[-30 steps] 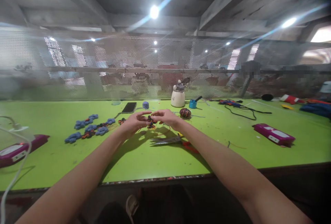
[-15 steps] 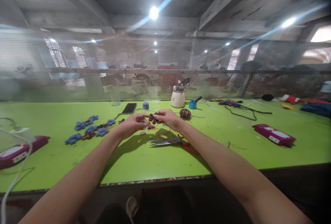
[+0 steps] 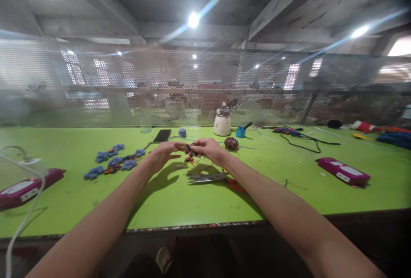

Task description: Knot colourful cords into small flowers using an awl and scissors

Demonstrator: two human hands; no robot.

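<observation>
A small dark multicoloured yarn flower [image 3: 190, 153], with orange loose strands hanging from it, is held above the green table. My right hand [image 3: 210, 150] pinches it between thumb and fingers. On its other side, my left hand [image 3: 164, 154] has its fingers stretched out, their tips at the flower's edge and the thumb apart. Below lie scissors [image 3: 208, 178] with red handles, partly hidden by my right forearm. A ball of multicoloured yarn [image 3: 231, 143] rests beyond my right hand. To the left, blue yarn flowers [image 3: 93, 172] lie in rows with dark orange-flecked ones.
A phone [image 3: 162, 136], a small blue yarn ball [image 3: 182, 133], a cream bottle [image 3: 222, 124] and a blue pot [image 3: 240, 132] stand towards the back. Purple power strips [image 3: 343, 171] lie on both sides, a white cable hanging at left. A perforated screen [image 3: 192, 85] rises behind.
My left thumb has moved away from the yarn flower and its fingers have straightened. My right hand keeps its pinch, and the flower has turned slightly. The view has shifted a little.
</observation>
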